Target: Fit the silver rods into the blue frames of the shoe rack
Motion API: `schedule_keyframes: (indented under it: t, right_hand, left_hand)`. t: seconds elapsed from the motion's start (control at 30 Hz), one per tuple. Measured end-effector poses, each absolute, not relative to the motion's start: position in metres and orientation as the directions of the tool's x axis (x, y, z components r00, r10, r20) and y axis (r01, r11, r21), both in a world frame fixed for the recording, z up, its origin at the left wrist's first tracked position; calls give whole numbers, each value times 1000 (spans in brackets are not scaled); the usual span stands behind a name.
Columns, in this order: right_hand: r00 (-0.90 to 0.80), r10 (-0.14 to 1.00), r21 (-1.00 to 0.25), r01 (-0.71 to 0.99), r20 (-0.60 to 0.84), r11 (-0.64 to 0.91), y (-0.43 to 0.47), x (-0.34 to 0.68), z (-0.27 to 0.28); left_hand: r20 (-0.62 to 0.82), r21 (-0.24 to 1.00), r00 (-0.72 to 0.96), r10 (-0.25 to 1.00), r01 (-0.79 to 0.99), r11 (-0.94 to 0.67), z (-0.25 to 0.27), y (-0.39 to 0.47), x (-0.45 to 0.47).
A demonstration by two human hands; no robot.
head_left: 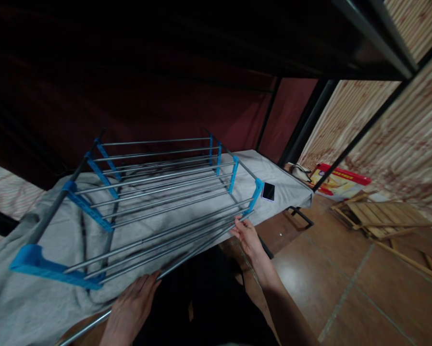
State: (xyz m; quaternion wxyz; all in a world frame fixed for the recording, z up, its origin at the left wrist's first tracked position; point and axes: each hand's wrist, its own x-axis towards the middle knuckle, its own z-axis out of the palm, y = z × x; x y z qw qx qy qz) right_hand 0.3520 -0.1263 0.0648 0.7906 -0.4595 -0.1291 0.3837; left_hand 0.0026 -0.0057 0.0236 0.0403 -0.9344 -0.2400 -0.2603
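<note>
A metal rack (pixel 154 180) with several grey rods and blue plastic brackets rests on a bed covered with a grey sheet (pixel 273 166). Along its near side runs a loose-looking metal rod (pixel 179 262), slanting from lower left up to the right. My left hand (pixel 134 302) is wrapped around this rod near its lower part. My right hand (pixel 245 234) pinches the rod's upper end, close to the blue bracket (pixel 253 196) at the rack's near right corner. Whether that end touches the bracket, I cannot tell.
A phone (pixel 268 191) lies on the sheet right of the rack. Overhead is a dark bunk (pixel 201 43) with a black metal frame. On the tiled floor to the right are a folded wooden chair (pixel 388 216) and a red and yellow box (pixel 340 181).
</note>
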Motion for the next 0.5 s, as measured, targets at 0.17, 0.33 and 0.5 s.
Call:
schedule_keyframes:
  t: [0.17, 0.33, 0.5]
  right_hand:
    - [700, 697, -843, -462, -155, 277, -123, 351, 72]
    - [701, 696, -846, -457, -154, 273, -118, 356, 71]
    - [694, 711, -848, -441, -115, 295, -110, 363, 81]
  left_hand:
    - [557, -48, 761, 333, 429, -902, 24, -5, 3]
    - [560, -94, 772, 300, 419, -903, 29, -5, 4]
    - [542, -94, 779, 316, 430, -898, 45, -3, 6]
